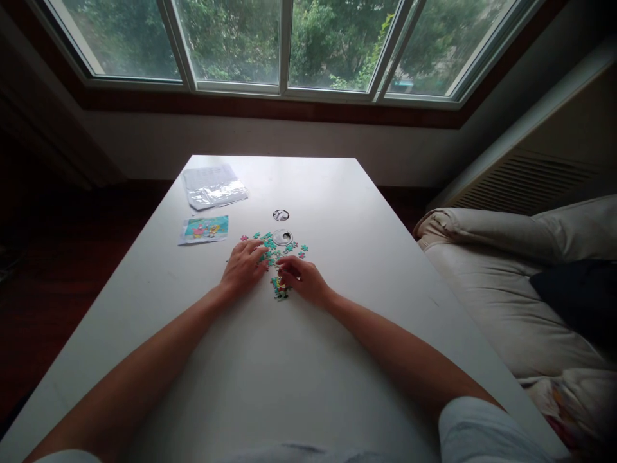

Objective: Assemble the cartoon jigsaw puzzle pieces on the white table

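Observation:
Small teal and pink puzzle pieces [282,247] lie scattered in the middle of a white table [337,212]. My left hand [245,265] rests palm down among them, its fingers stretched over the pieces. My right hand [303,278] has its fingers curled together, pinching at a small joined cluster of pieces [280,289] that lies on the table just below it. Both forearms reach in from the near edge.
A picture card [204,229] and a clear plastic bag [213,186] lie at the table's far left. Two round cable holes [281,225] sit behind the pieces. A cream sofa [511,270] stands to the right, windows behind.

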The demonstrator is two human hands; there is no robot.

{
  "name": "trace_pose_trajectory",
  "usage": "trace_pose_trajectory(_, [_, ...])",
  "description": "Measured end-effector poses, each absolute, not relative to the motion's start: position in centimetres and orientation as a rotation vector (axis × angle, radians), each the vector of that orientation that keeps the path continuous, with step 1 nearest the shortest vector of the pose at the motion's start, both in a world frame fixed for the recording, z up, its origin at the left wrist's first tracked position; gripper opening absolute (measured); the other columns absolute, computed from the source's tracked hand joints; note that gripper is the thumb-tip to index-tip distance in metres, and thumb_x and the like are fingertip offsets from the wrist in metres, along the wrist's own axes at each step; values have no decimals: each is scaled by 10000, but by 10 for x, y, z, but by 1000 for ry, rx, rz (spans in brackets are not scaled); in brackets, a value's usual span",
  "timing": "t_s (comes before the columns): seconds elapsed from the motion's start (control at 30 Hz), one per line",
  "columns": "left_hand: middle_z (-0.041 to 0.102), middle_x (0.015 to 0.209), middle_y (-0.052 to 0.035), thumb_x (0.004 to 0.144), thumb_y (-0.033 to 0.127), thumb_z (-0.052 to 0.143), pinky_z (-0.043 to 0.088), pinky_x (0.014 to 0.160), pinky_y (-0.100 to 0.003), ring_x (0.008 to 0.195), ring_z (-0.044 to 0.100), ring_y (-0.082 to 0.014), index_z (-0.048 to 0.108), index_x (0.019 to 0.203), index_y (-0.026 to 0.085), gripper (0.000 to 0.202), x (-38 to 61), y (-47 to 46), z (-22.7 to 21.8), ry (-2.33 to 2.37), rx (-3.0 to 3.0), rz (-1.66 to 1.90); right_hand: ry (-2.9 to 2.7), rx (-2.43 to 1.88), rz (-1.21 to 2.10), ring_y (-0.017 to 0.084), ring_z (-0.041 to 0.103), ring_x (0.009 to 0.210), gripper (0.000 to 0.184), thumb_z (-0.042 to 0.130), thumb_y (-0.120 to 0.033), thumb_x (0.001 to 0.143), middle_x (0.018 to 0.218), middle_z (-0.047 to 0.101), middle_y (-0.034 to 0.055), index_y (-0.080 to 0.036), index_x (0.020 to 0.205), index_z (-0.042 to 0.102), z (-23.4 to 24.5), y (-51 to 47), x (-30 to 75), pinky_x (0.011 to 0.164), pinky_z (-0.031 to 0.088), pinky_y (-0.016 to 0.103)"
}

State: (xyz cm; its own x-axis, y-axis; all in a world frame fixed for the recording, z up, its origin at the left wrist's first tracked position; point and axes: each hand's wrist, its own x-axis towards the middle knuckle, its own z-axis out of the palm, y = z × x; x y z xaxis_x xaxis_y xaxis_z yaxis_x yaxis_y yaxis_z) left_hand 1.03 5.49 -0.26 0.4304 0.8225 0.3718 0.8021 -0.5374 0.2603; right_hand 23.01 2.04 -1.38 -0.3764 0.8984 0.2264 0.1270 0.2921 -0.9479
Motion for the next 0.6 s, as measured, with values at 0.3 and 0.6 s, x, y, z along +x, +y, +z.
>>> trace_pose_trajectory(0.3, [701,1084,-37,954,305,533,442,974,-443,1070,568,-252,705,1047,264,199,8,13,5,1453,2509,708,-1632,-909,1202,178,740,820,182,654,-376,891,919,701,39,-204,951,672,-17,25,231,750,616,306])
trace_pose_trajectory(0.6, [722,1021,-26,963,309,540,438,950,-428,996,605,-229,674,1101,260,199,12,4,7,1407,2414,845,-1643,-926,1282,144,701,679,296,648,-388,903,780,702,-15,-243,1153,588,-12,21,228,680,597,288])
